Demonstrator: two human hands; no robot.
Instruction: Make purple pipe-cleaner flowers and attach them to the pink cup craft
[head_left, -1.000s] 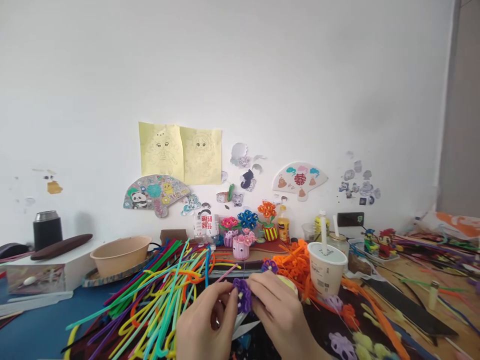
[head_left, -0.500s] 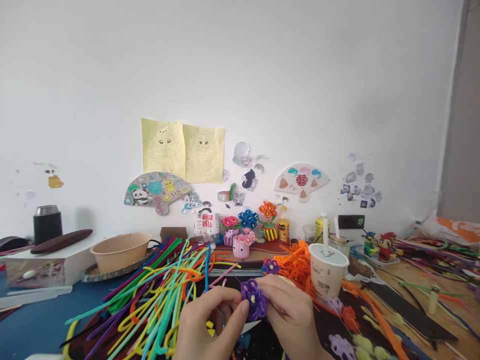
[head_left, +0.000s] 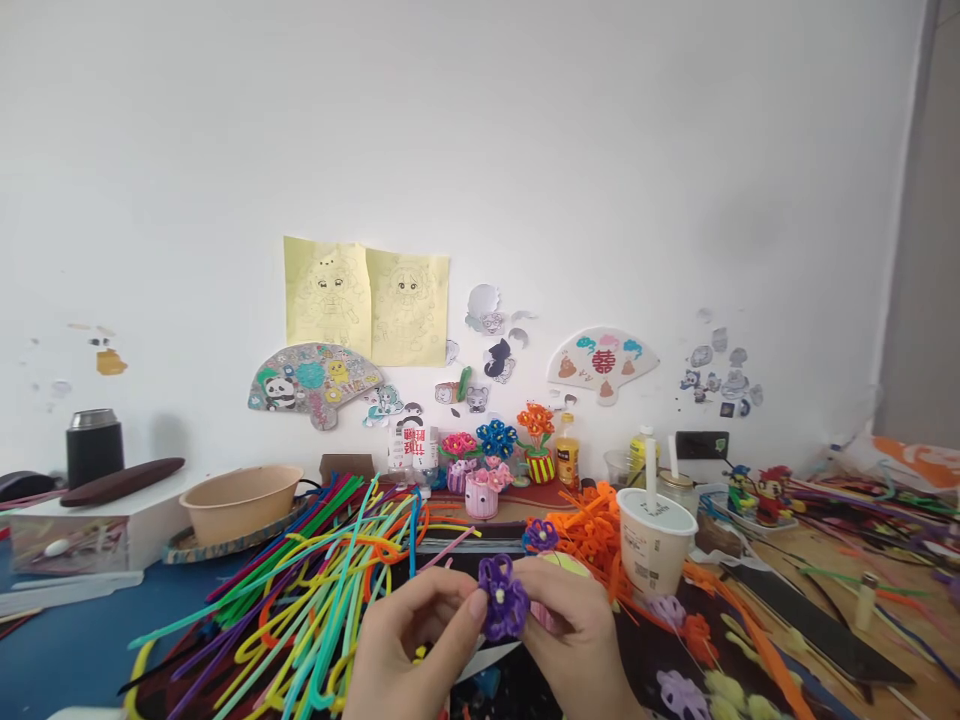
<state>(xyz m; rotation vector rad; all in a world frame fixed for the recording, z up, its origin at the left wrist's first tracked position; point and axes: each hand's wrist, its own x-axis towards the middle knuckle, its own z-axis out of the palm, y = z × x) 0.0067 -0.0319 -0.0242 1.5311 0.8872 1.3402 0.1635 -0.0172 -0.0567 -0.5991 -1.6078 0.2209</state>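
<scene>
Between my two hands is a purple pipe-cleaner flower (head_left: 504, 600) with looped petals and a pale yellow centre, facing me. My left hand (head_left: 420, 640) pinches its left edge with thumb and index finger. On the other side, my right hand (head_left: 577, 635) grips the flower's right edge, its fingertips partly hidden behind the petals. Just beyond the hands lies a second purple flower (head_left: 541, 535) against a heap of orange pipe cleaners (head_left: 592, 530). A bright blade-like piece (head_left: 491, 660) shows below the flower.
Loose coloured pipe cleaners (head_left: 322, 590) spread to the left. A white paper cup (head_left: 656, 545) stands on the right, with pale lilac flowers (head_left: 682, 692) near it. Small flower pots (head_left: 482, 497) line the back by the wall. A beige bowl (head_left: 244, 505) sits at the left.
The purple flower has turned slightly and shifted a little left and up between my fingers. My right hand has moved slightly left, and a yellow-green round thing shows more behind it.
</scene>
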